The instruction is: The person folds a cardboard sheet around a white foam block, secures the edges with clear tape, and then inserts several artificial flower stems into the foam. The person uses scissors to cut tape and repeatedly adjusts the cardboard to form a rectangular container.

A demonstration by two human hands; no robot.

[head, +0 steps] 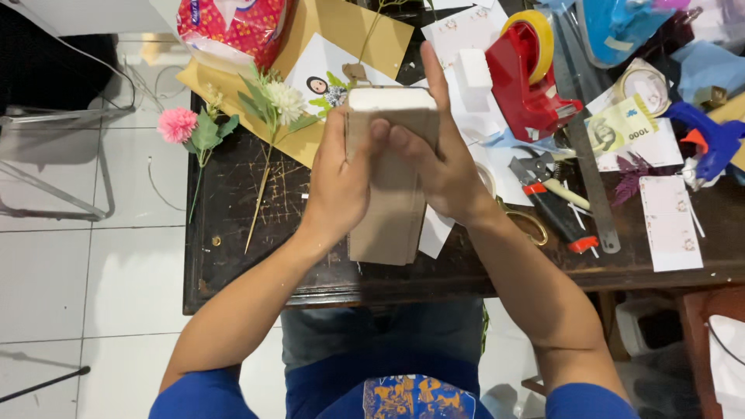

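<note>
head view | worn on head | aimed steeply down | table (233, 233) seen close, its near edge below centre

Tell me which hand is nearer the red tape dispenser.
Right. The right hand grips the brown cardboard box on the side facing the red tape dispenser; the left hand holds the box's far side, farther from it.
</note>
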